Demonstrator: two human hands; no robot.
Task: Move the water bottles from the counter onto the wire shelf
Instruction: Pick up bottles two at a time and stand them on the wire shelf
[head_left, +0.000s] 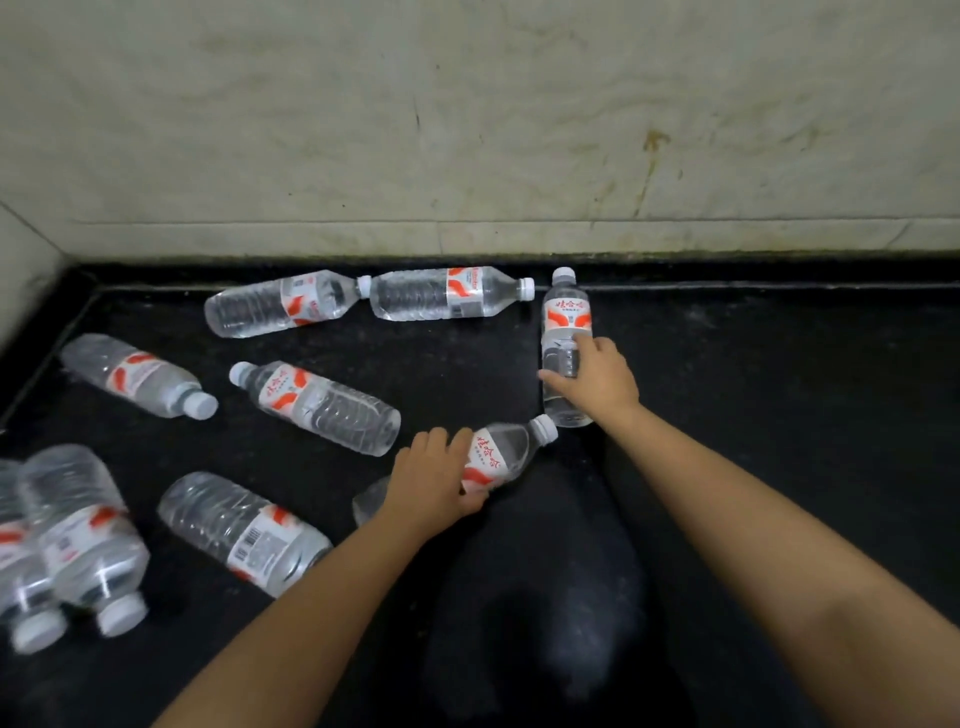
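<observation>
1. A black counter with a raised back lip meets a pale stone wall.
2. Nine clear water bottles with red-and-white labels lie scattered on their sides across it.

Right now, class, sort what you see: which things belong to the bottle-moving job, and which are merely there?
Belongs to the job:
- nine water bottles lying on the counter
- bottle under the left hand, at
- bottle under the right hand, at

Merely there:
- stained wall

The wire shelf is out of view.
</observation>
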